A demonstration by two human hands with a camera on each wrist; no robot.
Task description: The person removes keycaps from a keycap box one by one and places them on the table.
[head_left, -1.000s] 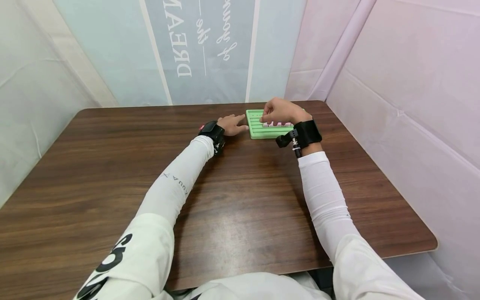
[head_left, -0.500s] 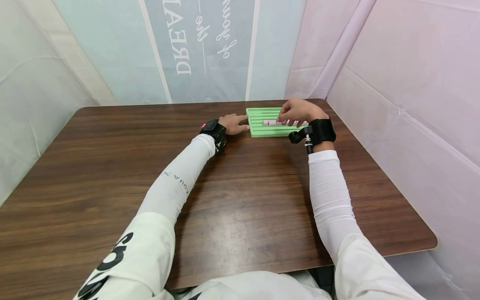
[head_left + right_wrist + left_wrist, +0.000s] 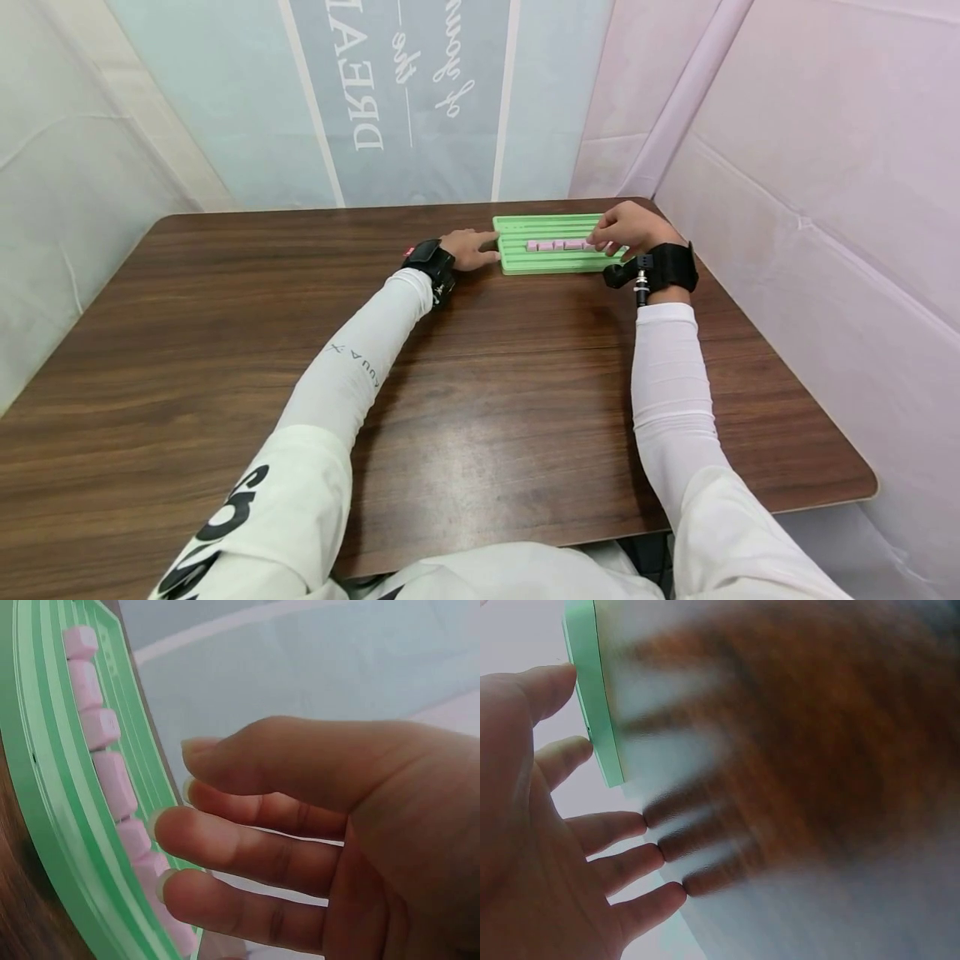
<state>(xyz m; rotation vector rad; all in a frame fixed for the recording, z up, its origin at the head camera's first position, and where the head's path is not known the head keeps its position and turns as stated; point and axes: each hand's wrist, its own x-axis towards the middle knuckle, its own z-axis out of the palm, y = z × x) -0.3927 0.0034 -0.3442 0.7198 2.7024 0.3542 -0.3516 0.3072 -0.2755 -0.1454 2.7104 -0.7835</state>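
A light green grooved tray [image 3: 555, 266] lies near the table's far edge. Along one of its grooves runs a row of several pink keycaps [image 3: 546, 246], mostly short ones with a longer one at the end by my right fingers in the right wrist view. My left hand [image 3: 470, 249] has its fingers spread, with thumb and index tips against the tray's side wall [image 3: 596, 697]; the other fingertips touch the tabletop. Over the right end of the row, my right hand [image 3: 637, 227] has loosely bent fingers [image 3: 217, 838], two tips right at the keycaps [image 3: 116, 785], nothing between thumb and fingers.
The brown wooden table [image 3: 480, 367] stretches toward my body. A pale blue printed curtain [image 3: 420, 100] hangs behind it, and white fabric walls [image 3: 840, 208] stand at both sides. Black camera straps [image 3: 671, 267] circle my wrists.
My right hand has slid to the right along the row, uncovering more of the pink keycaps. The left hand stays at the tray's left end.
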